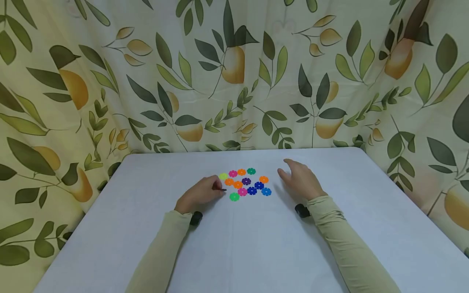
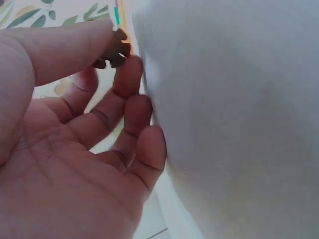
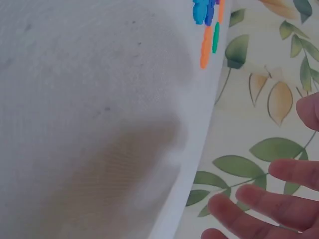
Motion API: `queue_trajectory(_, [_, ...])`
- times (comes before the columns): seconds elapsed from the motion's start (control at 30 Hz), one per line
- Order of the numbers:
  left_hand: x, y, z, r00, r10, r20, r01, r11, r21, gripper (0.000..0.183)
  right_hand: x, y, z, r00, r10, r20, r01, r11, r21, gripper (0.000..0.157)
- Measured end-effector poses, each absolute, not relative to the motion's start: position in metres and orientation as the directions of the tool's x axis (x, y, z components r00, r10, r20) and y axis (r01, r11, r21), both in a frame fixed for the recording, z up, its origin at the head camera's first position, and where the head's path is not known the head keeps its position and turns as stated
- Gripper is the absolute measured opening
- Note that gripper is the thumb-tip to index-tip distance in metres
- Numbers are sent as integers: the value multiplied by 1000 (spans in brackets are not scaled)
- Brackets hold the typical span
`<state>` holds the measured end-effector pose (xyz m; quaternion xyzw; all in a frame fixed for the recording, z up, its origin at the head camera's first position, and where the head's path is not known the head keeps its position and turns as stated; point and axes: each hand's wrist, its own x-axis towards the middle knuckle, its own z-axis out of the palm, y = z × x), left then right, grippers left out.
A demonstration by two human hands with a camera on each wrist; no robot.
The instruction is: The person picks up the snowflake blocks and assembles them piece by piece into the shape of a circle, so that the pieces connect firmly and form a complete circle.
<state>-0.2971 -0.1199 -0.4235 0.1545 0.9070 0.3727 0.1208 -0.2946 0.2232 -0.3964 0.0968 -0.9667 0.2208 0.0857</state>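
I see a cluster of coloured discs [image 1: 246, 181] lying flat on a white worktop [image 1: 234, 248]. Just left of the cluster, my left hand [image 1: 202, 190] pinches one dark disc [image 2: 118, 50] between thumb and forefinger. Right of the cluster, my right hand [image 1: 303, 180] hovers, fingers spread, holding nothing. Behind the cluster hangs a leafy curtain [image 1: 220, 101].

**Covered, Cropped or Too Small**

The left hand [image 2: 67, 149] covers part of the dark disc [image 2: 119, 49], whose notches are too small to make out from the head view. The right wrist view cuts off much of the right hand [image 3: 294, 206] and part of the light blue disc [image 3: 200, 11]. The head view's bottom edge crops both sleeves [image 1: 159, 250].
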Motion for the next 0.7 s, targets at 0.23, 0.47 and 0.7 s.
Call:
queue_trajectory(0.23, [-302,-122,-419,-955,293,-51,122,544,830,9,-296,219,-397,-956,-218,197,-291,800,-524,43])
queue_trajectory(0.47, [-305,-118,-411,-965,262,-24,107,474,874,15,-294,210,-397,-934,-318,161,-352,742,-570,32])
queue_trajectory(0.7, [-300,-113,-402,-958,287,15,150,457,876,15,-293,201,-405,-943,-333,-10,-259,753,-605,28])
